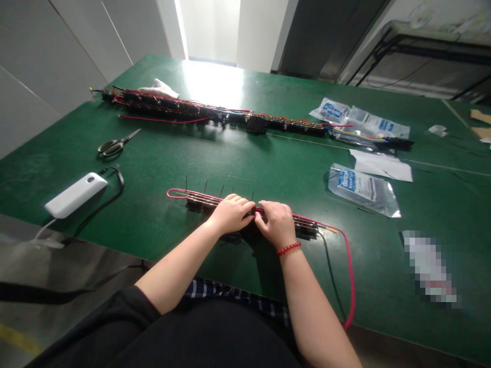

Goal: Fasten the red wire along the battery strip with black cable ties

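Note:
A black strip-like assembly (307,228) with red and thin wires along it lies near the table's front edge. Several thin black ties stand up from its left half. My left hand (233,213) is closed on the middle of this assembly. Right beside it, my right hand (275,223) grips the same stretch, its thumb near my left fingers. A red cable (350,271) loops off the right end and over the table edge. What lies between the fingertips is too small to make out.
The green table (172,163) holds a longer wired assembly (184,108) across its back. Scissors (115,146) and a white device (76,195) with a cable lie at left. Plastic bags (364,189) and white paper (383,166) are at right. A white cloth (159,88) lies behind.

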`<state>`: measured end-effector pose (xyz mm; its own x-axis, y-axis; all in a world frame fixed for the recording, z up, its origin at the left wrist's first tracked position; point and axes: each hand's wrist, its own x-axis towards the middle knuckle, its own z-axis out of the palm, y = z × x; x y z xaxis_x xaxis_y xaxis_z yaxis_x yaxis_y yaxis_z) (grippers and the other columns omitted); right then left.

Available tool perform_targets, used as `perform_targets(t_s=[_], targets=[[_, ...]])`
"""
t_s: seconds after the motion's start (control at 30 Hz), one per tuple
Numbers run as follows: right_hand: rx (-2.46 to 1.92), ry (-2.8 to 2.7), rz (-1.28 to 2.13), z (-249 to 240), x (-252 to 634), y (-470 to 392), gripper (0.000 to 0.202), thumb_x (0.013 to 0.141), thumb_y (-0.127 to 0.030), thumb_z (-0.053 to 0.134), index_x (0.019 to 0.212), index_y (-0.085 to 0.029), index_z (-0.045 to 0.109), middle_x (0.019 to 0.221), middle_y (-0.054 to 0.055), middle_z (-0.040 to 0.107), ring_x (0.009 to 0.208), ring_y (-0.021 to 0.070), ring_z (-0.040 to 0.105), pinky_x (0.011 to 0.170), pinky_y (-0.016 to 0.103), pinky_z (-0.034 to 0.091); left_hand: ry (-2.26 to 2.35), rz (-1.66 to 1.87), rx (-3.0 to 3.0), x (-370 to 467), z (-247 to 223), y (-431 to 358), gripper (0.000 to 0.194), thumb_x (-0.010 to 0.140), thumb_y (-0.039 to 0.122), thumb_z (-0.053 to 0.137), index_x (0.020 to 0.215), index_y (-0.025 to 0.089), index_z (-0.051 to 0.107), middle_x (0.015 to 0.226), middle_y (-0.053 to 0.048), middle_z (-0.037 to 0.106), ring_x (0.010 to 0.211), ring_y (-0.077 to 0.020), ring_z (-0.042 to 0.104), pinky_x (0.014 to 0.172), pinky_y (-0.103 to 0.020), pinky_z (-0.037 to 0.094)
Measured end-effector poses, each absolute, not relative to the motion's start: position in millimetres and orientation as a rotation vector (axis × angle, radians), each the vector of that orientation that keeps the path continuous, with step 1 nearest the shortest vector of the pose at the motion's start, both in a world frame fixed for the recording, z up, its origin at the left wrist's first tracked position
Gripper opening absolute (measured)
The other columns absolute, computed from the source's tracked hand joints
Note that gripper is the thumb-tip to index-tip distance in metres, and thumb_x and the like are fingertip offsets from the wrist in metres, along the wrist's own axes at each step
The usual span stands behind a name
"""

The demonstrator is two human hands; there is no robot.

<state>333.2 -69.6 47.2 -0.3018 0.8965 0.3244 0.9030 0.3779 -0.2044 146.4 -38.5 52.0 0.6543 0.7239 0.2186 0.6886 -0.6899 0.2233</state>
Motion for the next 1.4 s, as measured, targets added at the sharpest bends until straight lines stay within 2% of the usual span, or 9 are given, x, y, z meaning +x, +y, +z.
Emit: perform_targets(t_s=[0.1, 0.23, 0.5, 0.7, 0.93, 1.4], targets=[[-1.598, -2.228, -0.036, 53, 351, -79, 0.033, 0.087, -0.038, 0.056, 0.113, -0.018, 0.061, 0.109, 0.009, 0.07, 0.1, 0.0241, 0.058, 0.091, 0.038, 0.033, 1.145, 0.429, 2.717, 143, 48, -36, 0.037, 0.09, 0.046, 0.056, 0.118, 0.021, 0.059, 0.107, -0.007, 0.068, 0.098, -0.0229, 0.062, 0.091, -0.037, 0.044], [-1.633, -2.186, -0.08, 49, 379, -89, 0.038, 0.086, -0.046, 0.059, 0.112, -0.018, 0.06, 0.111, 0.009, 0.069, 0.105, 0.0248, 0.059, 0.093, 0.039, 0.034, 1.147, 0.445, 2.735, 143, 43, -35, 0.042, 0.092, 0.051, 0.053, 0.119, 0.02, 0.059, 0.108, -0.008, 0.068, 0.098, -0.0226, 0.062, 0.09, -0.037, 0.044], [-1.706, -2.168, -0.205, 33, 387, -91, 0.05, 0.084, -0.056, 0.06, 0.113, -0.016, 0.062, 0.108, 0.011, 0.07, 0.099, 0.0263, 0.06, 0.087, 0.038, 0.036, 1.203, 0.481, 2.76, 146, 38, -38, 0.045, 0.089, 0.056, 0.055, 0.116, 0.02, 0.06, 0.102, -0.007, 0.067, 0.094, -0.0222, 0.061, 0.087, -0.035, 0.042], [-1.695, -2.19, -0.223, 31, 388, -92, 0.05, 0.087, -0.059, 0.056, 0.113, -0.017, 0.062, 0.107, 0.011, 0.07, 0.098, 0.0258, 0.059, 0.085, 0.037, 0.034, 1.237, 0.473, 2.748, 146, 38, -38, 0.05, 0.087, 0.059, 0.056, 0.12, 0.022, 0.061, 0.102, -0.006, 0.067, 0.093, -0.0226, 0.061, 0.084, -0.035, 0.042], [-1.677, -2.19, -0.218, 30, 390, -92, 0.045, 0.087, -0.06, 0.056, 0.105, -0.019, 0.064, 0.102, 0.009, 0.07, 0.093, 0.0245, 0.058, 0.083, 0.035, 0.034, 1.245, 0.438, 2.744, 147, 40, -39, 0.048, 0.087, 0.054, 0.059, 0.13, 0.032, 0.056, 0.101, -0.005, 0.065, 0.092, -0.0212, 0.06, 0.082, -0.034, 0.041], [-1.656, -2.176, -0.16, 36, 390, -92, 0.043, 0.087, -0.057, 0.057, 0.106, -0.02, 0.065, 0.101, 0.008, 0.07, 0.092, 0.0238, 0.059, 0.082, 0.035, 0.035, 1.255, 0.453, 2.751, 147, 38, -40, 0.047, 0.088, 0.056, 0.056, 0.128, 0.03, 0.058, 0.1, -0.005, 0.065, 0.091, -0.0207, 0.059, 0.085, -0.035, 0.041]])
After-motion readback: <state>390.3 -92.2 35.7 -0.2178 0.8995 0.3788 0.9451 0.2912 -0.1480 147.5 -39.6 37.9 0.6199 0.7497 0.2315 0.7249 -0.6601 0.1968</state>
